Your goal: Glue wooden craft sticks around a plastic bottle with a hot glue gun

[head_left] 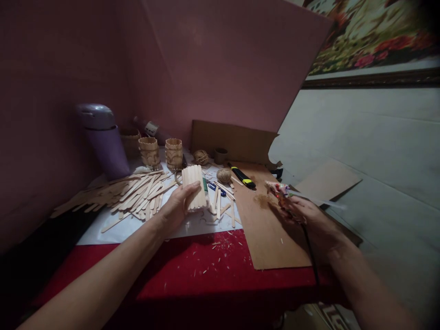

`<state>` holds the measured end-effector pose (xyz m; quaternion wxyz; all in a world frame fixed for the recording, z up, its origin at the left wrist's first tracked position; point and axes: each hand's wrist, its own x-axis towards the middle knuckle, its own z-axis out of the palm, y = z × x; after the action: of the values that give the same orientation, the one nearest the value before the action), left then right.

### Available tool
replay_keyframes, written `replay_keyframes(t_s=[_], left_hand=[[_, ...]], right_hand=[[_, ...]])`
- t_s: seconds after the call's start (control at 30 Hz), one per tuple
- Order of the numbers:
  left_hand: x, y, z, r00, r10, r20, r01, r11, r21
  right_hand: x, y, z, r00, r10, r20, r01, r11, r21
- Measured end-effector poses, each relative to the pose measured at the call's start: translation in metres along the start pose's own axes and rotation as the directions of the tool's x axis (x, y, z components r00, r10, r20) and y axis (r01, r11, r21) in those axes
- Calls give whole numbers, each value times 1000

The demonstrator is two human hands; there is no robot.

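Observation:
My left hand (177, 206) is closed around a rounded holder built of upright wooden craft sticks (195, 186), held just above the white sheet (120, 227). My right hand (304, 215) grips a glue gun (280, 190) over the brown cardboard (271, 229); its nozzle points left and a black cord (311, 256) trails back from it. A heap of loose craft sticks (130, 192) lies left of the held piece. More sticks (222, 204) are scattered to its right.
Two finished stick cups (161, 153), a purple lidded container (105, 140), twine balls (224, 175), a yellow-black utility knife (242, 176) and a small dark cup (220, 155) stand on the table. Red cloth (206, 270) covers the front. Pink walls close the left and back.

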<state>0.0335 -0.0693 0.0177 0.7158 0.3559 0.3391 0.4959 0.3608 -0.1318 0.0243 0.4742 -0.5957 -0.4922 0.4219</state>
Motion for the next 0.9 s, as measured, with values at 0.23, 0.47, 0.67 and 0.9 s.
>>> replay_keyframes(t_s=[0.23,0.47,0.67,0.9], left_hand=[[-6,-1,4,983,-88,160,86,996,18],[-5,-7,1,941,-208,267,201,978,54],[-6,-9,3,933,-193,305,200,980,10],[-8,-5,5,923,-257,287,276,961,-28]], right_hand=[[-30,-25,34,980,177,93,-198,922,333],[-44,-38,74,970,99,223,-154,956,248],[-45,-41,91,953,-52,300,47,999,23],[-47,-48,107,943,-25,333,31,999,-13]])
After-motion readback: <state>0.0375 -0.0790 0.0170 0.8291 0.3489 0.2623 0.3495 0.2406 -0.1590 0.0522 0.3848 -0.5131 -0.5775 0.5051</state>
